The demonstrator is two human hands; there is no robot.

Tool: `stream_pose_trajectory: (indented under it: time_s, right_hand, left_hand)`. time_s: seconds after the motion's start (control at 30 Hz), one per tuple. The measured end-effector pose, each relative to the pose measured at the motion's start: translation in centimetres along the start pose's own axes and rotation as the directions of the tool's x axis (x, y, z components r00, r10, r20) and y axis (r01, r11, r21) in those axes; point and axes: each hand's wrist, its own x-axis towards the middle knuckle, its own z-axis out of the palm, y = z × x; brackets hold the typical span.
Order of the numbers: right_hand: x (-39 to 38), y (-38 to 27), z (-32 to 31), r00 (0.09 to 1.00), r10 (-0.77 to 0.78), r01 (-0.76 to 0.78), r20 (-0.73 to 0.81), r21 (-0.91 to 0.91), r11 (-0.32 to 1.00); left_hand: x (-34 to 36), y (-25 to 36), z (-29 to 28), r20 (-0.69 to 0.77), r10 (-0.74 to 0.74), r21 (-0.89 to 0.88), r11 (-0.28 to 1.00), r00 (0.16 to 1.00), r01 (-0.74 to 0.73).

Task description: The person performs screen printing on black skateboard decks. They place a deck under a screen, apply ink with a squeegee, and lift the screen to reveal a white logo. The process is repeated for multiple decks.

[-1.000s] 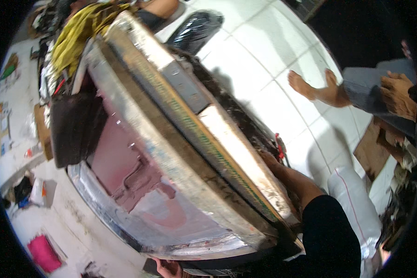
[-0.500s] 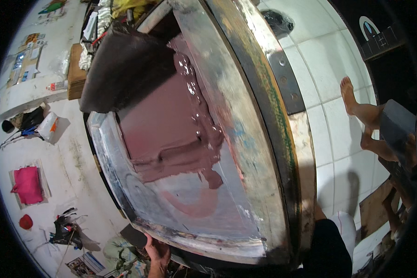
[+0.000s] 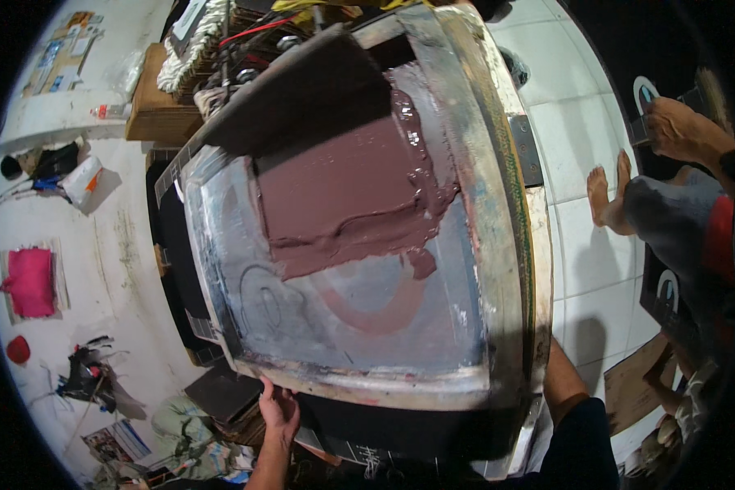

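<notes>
A screen-printing frame (image 3: 359, 392) with a wooden rim fills the middle of the view. On its grey mesh lies a thick pool of maroon ink (image 3: 335, 192). A dark flat slab (image 3: 310, 90) stands tilted across the ink at the far end. My left hand (image 3: 278, 411) grips the frame's near edge by its left corner, thumb at the rim. My right forearm reaches up along the frame's right side; the right hand itself is mostly hidden behind the side beam. Black cloth (image 3: 392, 429) on a board shows beneath the near edge.
Cardboard boxes (image 3: 159, 102) and a bundle of white rope (image 3: 196, 53) lie far left. A pink cloth (image 3: 31, 282) is on the white surface at left. On the right, another person's hand (image 3: 684, 129) and bare feet (image 3: 604, 192) show near dark printed panels and white floor tiles.
The frame now sits farther off in view, and more black cloth shows below its near edge. My left hand stays at that edge; more of my right forearm shows. A co-worker's hand has appeared at right.
</notes>
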Motion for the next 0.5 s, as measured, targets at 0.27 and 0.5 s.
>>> stream_pose_trajectory:
  time_s: [0.27, 0.5]
  right_hand:
    - [-17.6, -21.9, -10.4, 0.522, -0.666, 0.833, -0.534, 0.149, 0.533]
    - [-31.6, -34.9, -11.0, 0.601, -0.75, 0.764, -0.275, -0.078, 0.641]
  left_hand:
    - [1.0, -1.4, -0.6, 0.01, 0.014, -0.018, 1.0, 1.0, -0.014]
    - [1.4, -2.6, -0.2, 0.125, 0.052, -0.076, 0.996, 0.991, -0.043]
